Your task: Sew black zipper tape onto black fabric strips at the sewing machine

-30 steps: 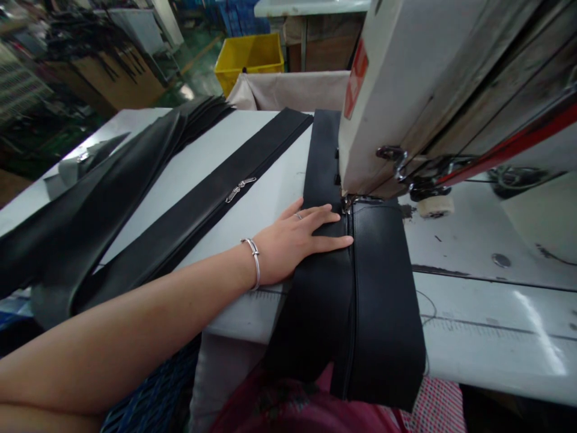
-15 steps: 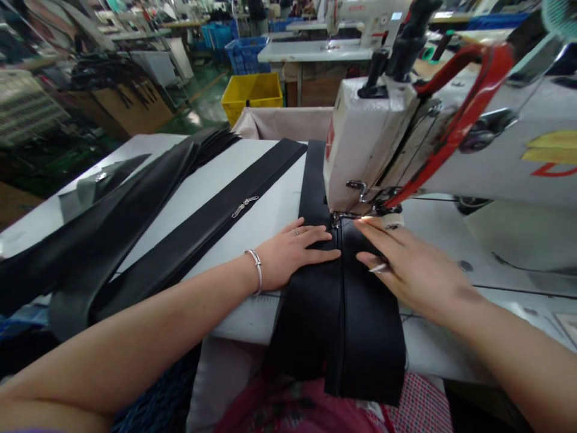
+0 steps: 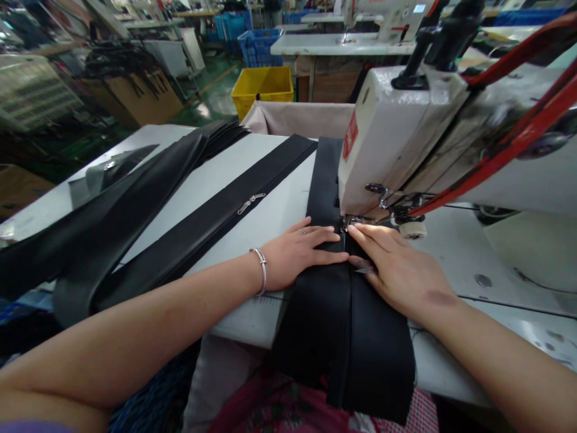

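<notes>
My left hand lies flat, fingers spread, on a black leather-like strip just left of its lengthwise seam. On the right panel of the black piece rests my right hand, fingers stretched toward the presser foot. A small pointed silver piece shows at my right thumb; its kind is unclear. The black piece runs under the head of the sewing machine and hangs over the table's front edge toward my lap.
Another black strip with metal zipper pulls lies diagonally on the white table. Left of it is a heap of black strips. Behind the table are a cloth-lined bin and a yellow crate.
My right hand came in from the right and settled on the black piece near the presser foot. My left hand stays flat on the strip. The camera view has tilted up and shifted.
</notes>
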Tool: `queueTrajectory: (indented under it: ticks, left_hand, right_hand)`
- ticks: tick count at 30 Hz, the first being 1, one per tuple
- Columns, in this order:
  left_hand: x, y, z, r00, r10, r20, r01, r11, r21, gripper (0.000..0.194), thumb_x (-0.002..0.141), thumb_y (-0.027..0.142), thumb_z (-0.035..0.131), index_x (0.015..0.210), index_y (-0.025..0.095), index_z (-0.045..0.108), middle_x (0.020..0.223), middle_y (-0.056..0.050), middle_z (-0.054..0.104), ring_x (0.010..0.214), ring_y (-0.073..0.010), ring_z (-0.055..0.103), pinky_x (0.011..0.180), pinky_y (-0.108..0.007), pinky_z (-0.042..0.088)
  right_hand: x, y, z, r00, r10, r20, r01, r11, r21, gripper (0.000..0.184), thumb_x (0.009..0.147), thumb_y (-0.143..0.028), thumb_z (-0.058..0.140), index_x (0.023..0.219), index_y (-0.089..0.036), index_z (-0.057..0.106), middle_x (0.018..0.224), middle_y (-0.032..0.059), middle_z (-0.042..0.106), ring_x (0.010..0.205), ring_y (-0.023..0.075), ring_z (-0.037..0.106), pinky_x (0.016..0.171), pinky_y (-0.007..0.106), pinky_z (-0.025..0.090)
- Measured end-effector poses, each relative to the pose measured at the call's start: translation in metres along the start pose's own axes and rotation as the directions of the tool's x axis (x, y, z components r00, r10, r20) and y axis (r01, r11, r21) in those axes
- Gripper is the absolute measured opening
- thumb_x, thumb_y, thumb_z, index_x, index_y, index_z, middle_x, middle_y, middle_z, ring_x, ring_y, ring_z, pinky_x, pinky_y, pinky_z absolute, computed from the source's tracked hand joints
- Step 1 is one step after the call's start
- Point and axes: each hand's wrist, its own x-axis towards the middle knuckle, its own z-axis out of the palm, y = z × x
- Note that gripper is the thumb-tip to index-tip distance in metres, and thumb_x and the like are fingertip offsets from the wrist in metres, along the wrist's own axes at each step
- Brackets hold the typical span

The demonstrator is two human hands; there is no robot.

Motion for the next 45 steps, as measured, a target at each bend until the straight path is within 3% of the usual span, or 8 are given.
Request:
queueTrajectory:
  ticks: [15, 23, 26, 30, 34, 45]
  left_hand:
    - [0.003, -0.004, 0.003, 1.000, -0.007, -0.010, 0.007, 1.000, 0.001, 0.058, 0.086, 0.019, 0.053, 0.141, 0.029, 0.040, 0.148, -0.008, 0.035, 0.142, -0.0242, 0.024, 0.116, -0.051, 0.014]
    - [0.008, -0.010, 0.003, 0.999, -0.017, -0.028, 0.017, 1.000, 0.016, 0.059, 0.085, 0.023, 0.054, 0.142, 0.031, 0.039, 0.149, -0.009, 0.033, 0.141, -0.0245, 0.025, 0.116, -0.052, 0.015]
    - [0.005, -0.005, 0.001, 1.000, -0.004, -0.002, 0.004, 0.998, 0.061, 0.067, 0.080, 0.026, 0.059, 0.143, 0.027, 0.038, 0.150, -0.011, 0.031, 0.141, -0.0279, 0.025, 0.116, -0.053, 0.014]
    - [-0.003, 0.007, -0.005, 0.995, 0.082, 0.051, -0.086, 0.993, 0.076, 0.079, 0.072, 0.035, 0.065, 0.144, 0.022, 0.037, 0.148, -0.013, 0.034, 0.139, -0.0305, 0.027, 0.117, -0.052, 0.014]
    - [-0.006, 0.014, -0.007, 0.992, 0.111, 0.057, -0.115, 0.990, 0.082, 0.081, 0.070, 0.039, 0.067, 0.143, 0.020, 0.038, 0.148, -0.013, 0.035, 0.138, -0.0324, 0.028, 0.116, -0.053, 0.016]
    - [-0.004, 0.012, -0.008, 0.991, 0.117, 0.071, -0.123, 0.988, 0.092, 0.081, 0.069, 0.034, 0.067, 0.143, 0.020, 0.037, 0.149, -0.013, 0.033, 0.138, -0.0319, 0.029, 0.116, -0.052, 0.017]
  right_hand:
    - [0.006, 0.006, -0.001, 1.000, -0.011, 0.012, 0.011, 1.000, 0.000, 0.051, 0.095, -0.037, 0.038, 0.143, -0.020, 0.037, 0.142, 0.0065, 0.047, 0.125, 0.0290, 0.045, 0.092, 0.045, 0.050]
    - [0.017, 0.011, -0.003, 0.999, 0.031, 0.032, -0.030, 0.998, -0.055, 0.052, 0.094, -0.038, 0.040, 0.144, -0.025, 0.035, 0.138, 0.0078, 0.051, 0.112, 0.0331, 0.055, 0.067, 0.044, 0.057]
    - [0.000, 0.006, -0.005, 0.997, -0.063, -0.041, 0.063, 0.998, 0.001, 0.048, 0.094, -0.037, 0.042, 0.139, -0.022, 0.042, 0.135, 0.0089, 0.053, 0.114, 0.0301, 0.054, 0.077, 0.043, 0.056]
    - [-0.052, -0.020, -0.006, 0.953, -0.258, -0.162, 0.280, 0.951, 0.133, 0.030, 0.094, -0.026, 0.044, 0.119, -0.021, 0.060, 0.125, 0.0055, 0.059, 0.113, 0.0232, 0.054, 0.088, 0.037, 0.054]
    - [-0.088, -0.044, -0.006, 0.921, -0.307, -0.242, 0.355, 0.915, 0.191, 0.032, 0.091, -0.016, 0.044, 0.119, -0.017, 0.061, 0.126, 0.0064, 0.060, 0.119, 0.0241, 0.050, 0.090, 0.035, 0.054]
    - [-0.081, -0.040, -0.001, 0.913, -0.304, -0.272, 0.364, 0.908, 0.207, 0.032, 0.090, -0.013, 0.046, 0.118, -0.015, 0.062, 0.126, 0.0074, 0.060, 0.123, 0.0239, 0.048, 0.095, 0.036, 0.052]
